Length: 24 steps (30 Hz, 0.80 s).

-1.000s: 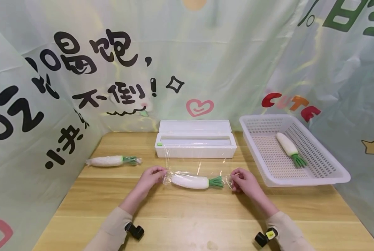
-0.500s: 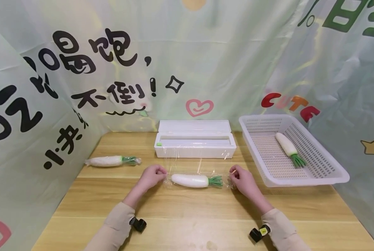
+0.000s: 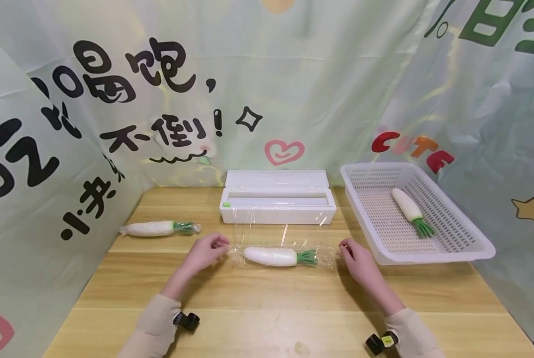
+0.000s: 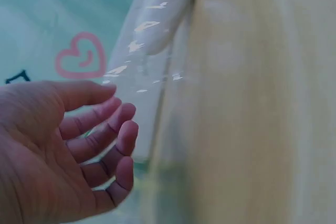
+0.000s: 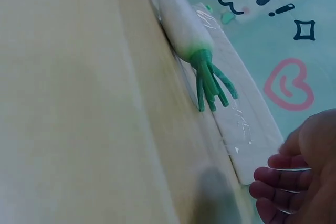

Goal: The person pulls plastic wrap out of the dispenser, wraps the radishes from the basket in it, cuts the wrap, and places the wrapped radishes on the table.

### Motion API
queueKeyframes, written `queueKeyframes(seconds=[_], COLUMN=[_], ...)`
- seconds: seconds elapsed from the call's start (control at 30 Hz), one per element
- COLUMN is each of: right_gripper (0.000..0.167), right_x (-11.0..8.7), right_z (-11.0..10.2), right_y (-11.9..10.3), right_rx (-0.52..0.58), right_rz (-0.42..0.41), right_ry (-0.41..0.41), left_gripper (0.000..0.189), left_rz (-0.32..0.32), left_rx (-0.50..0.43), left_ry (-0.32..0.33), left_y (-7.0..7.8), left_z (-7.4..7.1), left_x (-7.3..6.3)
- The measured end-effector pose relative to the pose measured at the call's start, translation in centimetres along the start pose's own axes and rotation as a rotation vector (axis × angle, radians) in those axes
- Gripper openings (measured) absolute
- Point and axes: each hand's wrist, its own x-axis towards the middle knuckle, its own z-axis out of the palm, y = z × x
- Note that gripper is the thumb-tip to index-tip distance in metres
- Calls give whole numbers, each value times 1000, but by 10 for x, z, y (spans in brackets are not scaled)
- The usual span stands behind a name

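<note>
A white radish (image 3: 271,256) with green stalks lies on the table, covered by clear plastic wrap (image 3: 326,256). The film runs back from it to a white wrap dispenser (image 3: 277,215) whose lid stands up. My left hand (image 3: 206,252) pinches the film's left end between thumb and forefinger, the other fingers loosely bent, as the left wrist view shows. At the stalk end, my right hand (image 3: 360,261) pinches the opposite end; in the right wrist view its thumb (image 5: 296,142) lies against the forefinger, and the film there is hard to see.
Another radish (image 3: 150,228), wrapped in film, lies at the table's left. A white perforated basket (image 3: 432,258) stands at the right with a radish (image 3: 407,205) inside. A printed curtain (image 3: 320,99) hangs behind the table (image 3: 267,318).
My hands first came slightly inward, then moved apart, left hand leftward and right hand rightward. The film's ends around the radish now spread wider. The radish has barely moved.
</note>
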Motion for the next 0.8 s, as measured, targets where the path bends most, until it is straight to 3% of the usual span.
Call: queueKeyframes(seconds=[0.1,0.2,0.3,0.4,0.53,0.67,0.8], right_gripper=[13,19,29,36,41,46,48], right_x=[-10,-19,-23,-26,-29,-32,-32], right_z=[-2,-2,2,10,24,39,48], right_y=[-7,-19,-33,-45,-60,-71,-77], right_rx=[-53,-114,-184,-246,-290,-314,-341], right_rz=[-78,-216,-359,-456,-518,-553,-559], right_ry=[65,133,177,164,73,-20,-74], left_gripper=[23,25,27,32,39,45,53], left_rz=[150,361,581,723,760,740,693], left_rx=[101,262,432,578,720,823,875], left_ry=[21,73,131,153,73,-16,-46], left_y=[11,26,40,49,55,60,62], left_z=[-6,-6,2,14,32,45,54], left_x=[-9,-18,-25,-31,-40,-47,-48])
